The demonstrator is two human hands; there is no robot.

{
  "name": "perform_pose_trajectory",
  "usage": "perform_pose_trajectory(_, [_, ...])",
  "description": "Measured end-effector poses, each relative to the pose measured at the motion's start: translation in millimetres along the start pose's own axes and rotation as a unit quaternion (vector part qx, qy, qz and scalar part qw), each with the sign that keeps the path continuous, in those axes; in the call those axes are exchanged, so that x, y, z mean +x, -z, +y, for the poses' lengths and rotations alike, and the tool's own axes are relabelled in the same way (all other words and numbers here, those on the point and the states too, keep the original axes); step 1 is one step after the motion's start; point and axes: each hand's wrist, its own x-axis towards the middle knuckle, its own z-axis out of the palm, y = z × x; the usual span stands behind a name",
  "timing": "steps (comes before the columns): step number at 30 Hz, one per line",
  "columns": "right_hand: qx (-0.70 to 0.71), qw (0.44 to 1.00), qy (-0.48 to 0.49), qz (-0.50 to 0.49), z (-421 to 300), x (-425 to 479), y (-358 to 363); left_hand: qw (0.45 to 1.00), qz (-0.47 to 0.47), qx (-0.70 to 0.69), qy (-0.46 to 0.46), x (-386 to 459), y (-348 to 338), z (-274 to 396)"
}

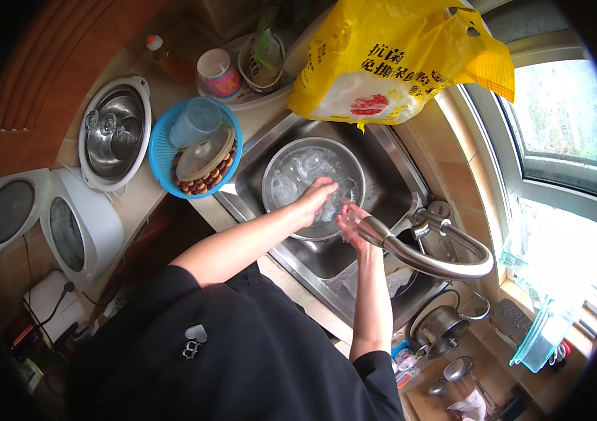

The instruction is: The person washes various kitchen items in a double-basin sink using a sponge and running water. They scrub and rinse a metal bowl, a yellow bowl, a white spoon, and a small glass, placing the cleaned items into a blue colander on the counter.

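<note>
A round metal basin (313, 143) stands in the stainless steel sink (325, 263), with water and several clear, rounded items (311, 166) in it. Over the basin's middle is my left hand (317, 201), its thumb raised and its fingers partly hidden; whether it grips anything is unclear. At the basin's lower right edge, my right hand (354, 223) is beside the spout of the metal faucet (409, 252). A small clear item (350, 192) shows at its fingertips, too blurred to tell whether it is held.
A yellow plastic bag (340, 63) overhangs the sink's far edge. Left on the counter are a blue plastic basket (156, 152) holding a clear cup and lidded container, and a white-rimmed metal bowl (146, 105). A metal pot (438, 326) and a window (567, 131) are at right.
</note>
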Motion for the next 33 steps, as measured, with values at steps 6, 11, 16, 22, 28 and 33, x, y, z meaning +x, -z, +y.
perform_pose_trajectory(6, [-0.253, 0.965, 0.066, 0.015, 22.2, -30.8, -51.9, 0.978, -0.021, -0.195, 0.074, 57.6, -23.4, -25.6])
perform_pose_trajectory(11, [-0.430, 0.878, 0.179, 0.108, 57.5, -29.8, 35.9, 0.971, -0.081, -0.126, 0.186, 59.1, -63.1, -38.0])
perform_pose_trajectory(16, [-0.428, 0.833, 0.298, 0.185, 81.1, -31.0, 67.7, 0.992, -0.127, 0.008, 0.013, 51.3, -73.8, -81.4])
perform_pose_trajectory(22, [-0.473, 0.776, 0.351, 0.225, 61.9, -9.5, 48.5, 0.978, -0.171, -0.047, -0.110, 28.6, -64.8, -57.4])
perform_pose_trajectory(28, [-0.500, 0.748, 0.423, 0.112, 46.9, 9.0, 26.5, 0.963, -0.177, -0.058, -0.194, 9.1, -45.4, -19.0])
perform_pose_trajectory(33, [-0.637, 0.668, 0.324, 0.210, 51.1, 19.1, 64.9, 0.951, -0.205, 0.024, -0.231, 7.9, -32.9, -21.5])
